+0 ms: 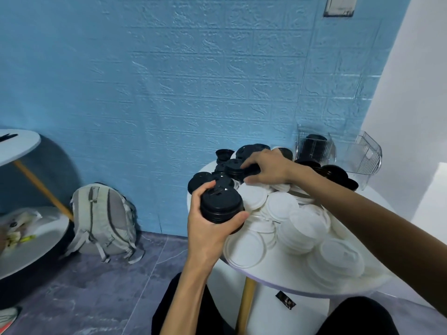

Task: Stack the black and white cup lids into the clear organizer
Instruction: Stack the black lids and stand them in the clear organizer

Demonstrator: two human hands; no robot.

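Left hand (205,228) grips a stack of black lids (221,205) at the table's (302,287) near-left edge; right hand (264,169) reaches onto far black lids (233,165); white lids (290,221) heaped near; organizer (314,147) far right.

Two bare forearms, no sleeves or jewellery visible, hands uncovered, black trousers (183,308) at the knees

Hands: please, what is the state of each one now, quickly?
Left hand: closed around a stack of black lids.
Right hand: reaching into the lid pile, fingers curled on a black lid.
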